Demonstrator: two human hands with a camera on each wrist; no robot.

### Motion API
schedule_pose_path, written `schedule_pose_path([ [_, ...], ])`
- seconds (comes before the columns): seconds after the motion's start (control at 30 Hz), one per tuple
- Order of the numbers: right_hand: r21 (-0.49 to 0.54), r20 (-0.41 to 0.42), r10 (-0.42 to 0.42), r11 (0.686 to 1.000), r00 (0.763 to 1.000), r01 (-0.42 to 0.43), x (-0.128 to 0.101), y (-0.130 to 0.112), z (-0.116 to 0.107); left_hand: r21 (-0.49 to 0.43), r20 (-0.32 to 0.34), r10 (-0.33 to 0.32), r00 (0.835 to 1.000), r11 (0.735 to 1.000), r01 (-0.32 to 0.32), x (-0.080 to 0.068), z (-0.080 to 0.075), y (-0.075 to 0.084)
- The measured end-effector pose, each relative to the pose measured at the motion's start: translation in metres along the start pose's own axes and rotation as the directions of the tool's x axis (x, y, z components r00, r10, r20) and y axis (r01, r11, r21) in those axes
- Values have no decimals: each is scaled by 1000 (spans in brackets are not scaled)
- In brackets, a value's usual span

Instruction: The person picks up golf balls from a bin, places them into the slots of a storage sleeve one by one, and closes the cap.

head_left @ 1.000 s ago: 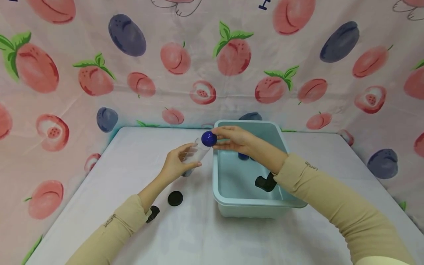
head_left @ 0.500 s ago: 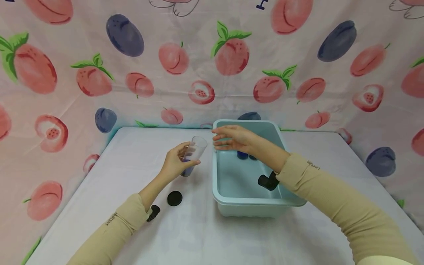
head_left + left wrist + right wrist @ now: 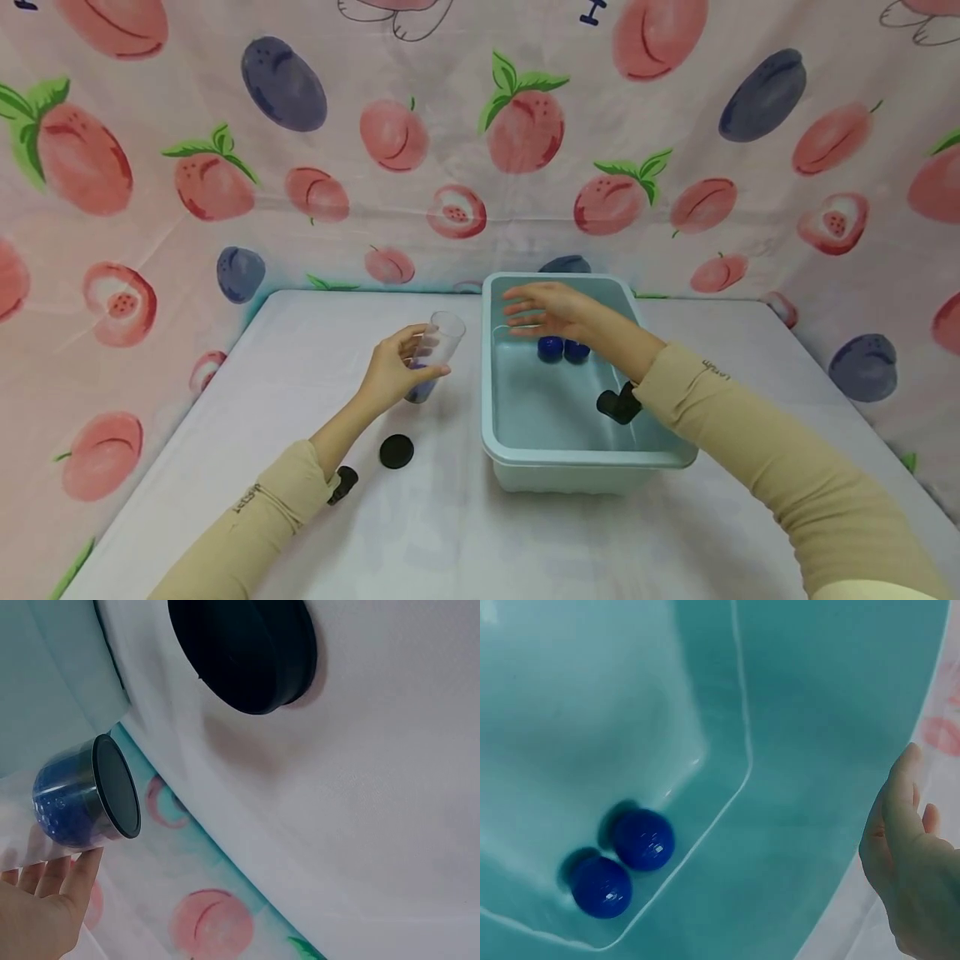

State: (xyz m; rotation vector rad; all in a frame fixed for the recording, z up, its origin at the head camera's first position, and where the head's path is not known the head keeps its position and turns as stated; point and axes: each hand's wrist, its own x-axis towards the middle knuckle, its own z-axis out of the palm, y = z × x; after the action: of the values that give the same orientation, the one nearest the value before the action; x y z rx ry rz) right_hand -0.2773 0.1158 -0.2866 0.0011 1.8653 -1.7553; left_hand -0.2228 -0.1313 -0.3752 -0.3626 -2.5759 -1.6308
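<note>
Now, left grip: the left hand (image 3: 393, 372) has its fingers curled round a clear plastic tube (image 3: 433, 353), holding it tilted above the table, open mouth up and toward the bin.
Tube contents: a blue ball (image 3: 64, 796) sits at the tube's bottom end, seen through the clear wall in the left wrist view, right behind the tube's dark base.
Right grip: the right hand (image 3: 558, 312) holds nothing; its fingers are stretched out and relaxed, hovering over the far part of the bin.
Below the right hand: two blue balls (image 3: 622, 862) lie touching each other in a far corner of the bin's floor, apart from the hand.
Bin: a light blue plastic bin (image 3: 525, 454) stands on the table just right of the tube.
Cap: a round black cap (image 3: 396, 451) lies flat on the table near the left forearm, apart from the tube.
Table: a white-covered table (image 3: 300, 350) carries everything.
Backdrop: a pink cloth printed with peaches and plums (image 3: 225, 175) hangs behind and at both sides.
</note>
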Motion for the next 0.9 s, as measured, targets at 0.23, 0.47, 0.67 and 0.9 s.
schedule_pose_path([
  [0.23,-71,-40,16,997,999,-19,10,9,-14,-23,-4,-5,1000,1000,4,1,-1,1],
  [0.47,-154,-60,23,988,998,-32,16,12,-24,-37,-2,-7,1000,999,7,1,-4,1],
  [0.67,-170,-99,35,984,994,-52,26,8,-35,-44,2,-5,1000,999,6,1,-4,1],
  [0.9,-223,-107,62,971,992,-85,32,13,-42,-63,4,-16,1000,998,16,-2,-6,-1],
])
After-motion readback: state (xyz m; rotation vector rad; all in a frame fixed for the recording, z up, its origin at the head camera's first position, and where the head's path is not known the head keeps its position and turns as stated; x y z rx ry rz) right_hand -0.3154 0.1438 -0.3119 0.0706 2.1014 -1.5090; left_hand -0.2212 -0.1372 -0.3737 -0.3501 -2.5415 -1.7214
